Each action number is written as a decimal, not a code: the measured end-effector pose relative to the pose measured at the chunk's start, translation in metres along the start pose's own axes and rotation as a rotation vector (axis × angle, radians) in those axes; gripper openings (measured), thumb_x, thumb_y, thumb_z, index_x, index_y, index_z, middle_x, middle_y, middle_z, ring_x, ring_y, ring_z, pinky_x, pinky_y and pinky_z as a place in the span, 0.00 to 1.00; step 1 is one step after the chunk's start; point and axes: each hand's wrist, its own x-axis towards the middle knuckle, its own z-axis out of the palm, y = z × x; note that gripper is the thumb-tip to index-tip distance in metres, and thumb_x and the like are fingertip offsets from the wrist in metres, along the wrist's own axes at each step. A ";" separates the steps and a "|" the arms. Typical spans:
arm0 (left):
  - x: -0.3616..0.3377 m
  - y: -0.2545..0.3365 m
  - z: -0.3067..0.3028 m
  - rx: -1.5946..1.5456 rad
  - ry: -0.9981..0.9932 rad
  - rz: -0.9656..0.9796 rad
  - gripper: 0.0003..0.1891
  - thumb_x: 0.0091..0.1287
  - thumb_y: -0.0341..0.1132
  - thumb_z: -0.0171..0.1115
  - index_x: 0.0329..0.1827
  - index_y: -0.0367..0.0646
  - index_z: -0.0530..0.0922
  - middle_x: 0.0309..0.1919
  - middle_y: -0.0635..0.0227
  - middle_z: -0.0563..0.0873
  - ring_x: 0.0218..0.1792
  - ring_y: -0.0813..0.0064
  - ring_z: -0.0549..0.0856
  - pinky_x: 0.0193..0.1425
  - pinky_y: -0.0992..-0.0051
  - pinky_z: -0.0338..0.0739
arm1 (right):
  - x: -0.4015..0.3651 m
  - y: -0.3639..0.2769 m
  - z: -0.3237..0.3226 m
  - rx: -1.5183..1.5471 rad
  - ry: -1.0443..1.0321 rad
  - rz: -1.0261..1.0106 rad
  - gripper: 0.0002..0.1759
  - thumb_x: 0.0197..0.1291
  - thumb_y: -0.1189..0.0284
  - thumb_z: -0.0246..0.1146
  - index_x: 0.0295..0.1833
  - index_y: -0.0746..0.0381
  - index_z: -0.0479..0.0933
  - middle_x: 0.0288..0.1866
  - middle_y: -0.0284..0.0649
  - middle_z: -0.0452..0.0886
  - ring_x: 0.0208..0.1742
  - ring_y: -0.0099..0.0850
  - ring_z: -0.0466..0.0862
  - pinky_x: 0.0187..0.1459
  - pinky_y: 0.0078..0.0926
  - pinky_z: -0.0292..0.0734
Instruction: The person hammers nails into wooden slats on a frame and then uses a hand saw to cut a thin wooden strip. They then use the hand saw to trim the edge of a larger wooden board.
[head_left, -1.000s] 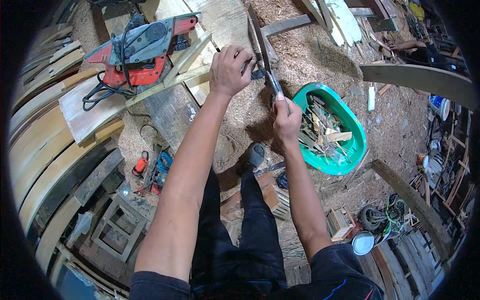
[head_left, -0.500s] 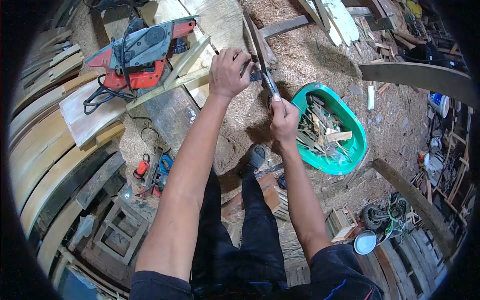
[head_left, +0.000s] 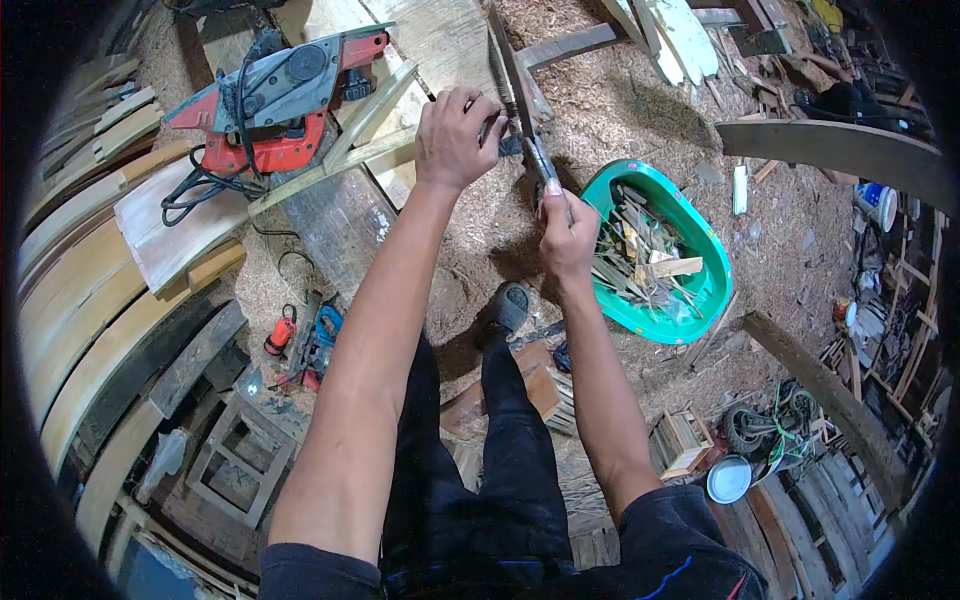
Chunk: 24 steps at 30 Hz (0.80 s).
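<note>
My right hand is wrapped round the handle end of a long dark tool, whose narrow length runs up toward the top of the view. Beside the tool, my left hand is closed with its fingers curled round something small and dark, too hidden to name. Under and beyond my left hand lie pale boards and a thin wooden strip. A green tub of wood scraps stands just right of my right hand.
A red and grey power tool with a black cable rests on boards at the upper left. Curved planks line the left side. Shavings cover the floor. A blue and red tool lies left of my legs.
Both hands keep nearly the same place and hold. The long tool has shifted very slightly, and the whole view has moved a little.
</note>
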 end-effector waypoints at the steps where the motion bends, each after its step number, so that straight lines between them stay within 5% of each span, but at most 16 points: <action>1: 0.000 0.000 -0.001 -0.004 0.000 -0.003 0.09 0.58 0.37 0.70 0.41 0.50 0.84 0.42 0.68 0.81 0.46 0.63 0.80 0.48 0.64 0.72 | 0.000 -0.002 0.000 -0.006 0.001 -0.003 0.25 0.73 0.60 0.57 0.22 0.62 0.69 0.18 0.25 0.64 0.23 0.17 0.62 0.24 0.25 0.56; 8: 0.002 0.000 -0.001 -0.011 -0.005 -0.016 0.09 0.57 0.36 0.70 0.41 0.51 0.85 0.43 0.68 0.81 0.46 0.63 0.80 0.48 0.64 0.72 | 0.000 -0.003 0.002 -0.103 -0.009 0.018 0.25 0.73 0.60 0.57 0.23 0.64 0.68 0.18 0.27 0.63 0.23 0.18 0.62 0.24 0.27 0.56; 12: -0.003 0.003 -0.003 -0.029 -0.033 -0.012 0.08 0.57 0.36 0.70 0.40 0.51 0.85 0.43 0.68 0.81 0.47 0.63 0.80 0.49 0.65 0.72 | -0.089 0.031 -0.026 -0.159 0.053 -0.002 0.23 0.73 0.62 0.56 0.25 0.64 0.71 0.19 0.28 0.66 0.23 0.18 0.64 0.26 0.24 0.58; 14: -0.003 0.001 -0.003 -0.044 -0.026 -0.018 0.08 0.58 0.37 0.70 0.39 0.50 0.85 0.43 0.68 0.82 0.47 0.63 0.80 0.49 0.64 0.72 | -0.125 0.016 -0.053 0.067 0.025 0.216 0.25 0.74 0.61 0.54 0.22 0.61 0.69 0.18 0.27 0.67 0.23 0.17 0.65 0.26 0.22 0.58; 24: -0.001 0.001 -0.003 -0.005 -0.022 0.003 0.09 0.58 0.38 0.70 0.39 0.48 0.83 0.43 0.67 0.82 0.47 0.63 0.80 0.50 0.64 0.73 | -0.028 0.004 -0.009 -0.044 0.003 0.022 0.24 0.74 0.61 0.55 0.23 0.62 0.66 0.20 0.26 0.63 0.25 0.17 0.61 0.25 0.25 0.55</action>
